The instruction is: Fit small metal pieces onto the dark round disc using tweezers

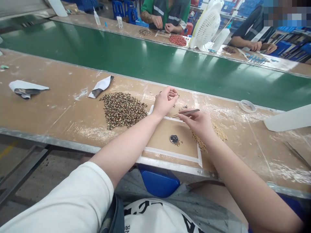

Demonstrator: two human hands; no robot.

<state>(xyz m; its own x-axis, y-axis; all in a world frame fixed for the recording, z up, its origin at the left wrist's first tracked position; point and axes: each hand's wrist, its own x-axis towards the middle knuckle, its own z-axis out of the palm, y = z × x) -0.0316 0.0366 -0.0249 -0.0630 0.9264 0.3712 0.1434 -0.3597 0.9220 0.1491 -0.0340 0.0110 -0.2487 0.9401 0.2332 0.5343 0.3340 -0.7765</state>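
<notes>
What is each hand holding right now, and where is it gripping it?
The right hand pinches tweezers near their rear end. The left hand pinches something tiny at its fingertips, too small to identify.

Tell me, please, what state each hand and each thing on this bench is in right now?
left hand: raised, fingertips pinched on a small part
right hand: holding tweezers, tips toward the left hand
pile of patterned beads: heaped loose on the bench
tan beads: scattered beside the right hand
tape roll: lying flat

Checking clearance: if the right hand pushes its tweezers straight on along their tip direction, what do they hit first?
Probably the left hand. The right hand aims the tweezers left toward its fingers, which pinch a small part; depth is unclear.
</notes>
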